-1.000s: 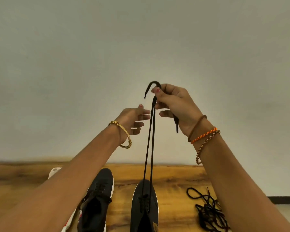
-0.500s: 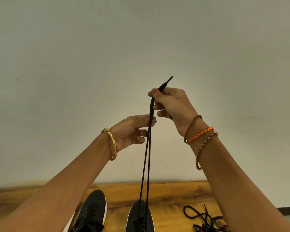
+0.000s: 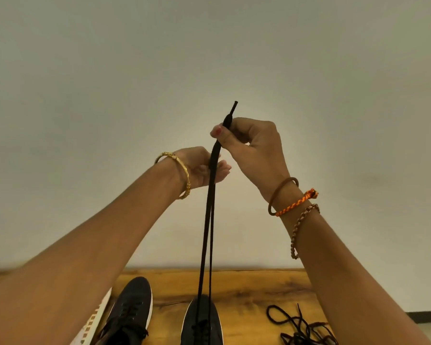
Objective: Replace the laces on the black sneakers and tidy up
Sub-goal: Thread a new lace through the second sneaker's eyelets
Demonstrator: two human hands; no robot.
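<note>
The right hand [image 3: 253,145] pinches both ends of the black lace [image 3: 209,207] between thumb and curled fingers, one tip poking out toward 12 o'clock above the knuckles, while the two strands run taut down to the sneaker being laced [image 3: 201,322] at 6 o'clock on the wooden table [image 3: 246,290]. The left hand [image 3: 204,170], at 9 o'clock of the right and just below it, lies against the strands with its fingers curled loosely; whether it actually grips them I cannot tell, since the lace crosses in front of the fingers. The step looks like evening out the two ends, so the good way is to keep both strands equally tight, line the tips up side by side, and slide the lower hand down to smooth out twists. The other sneaker [image 3: 132,312] sits at 7 o'clock, already laced as far as shows, and the old laces [image 3: 301,329] lie heaped at 5 o'clock, awaiting tidying
</note>
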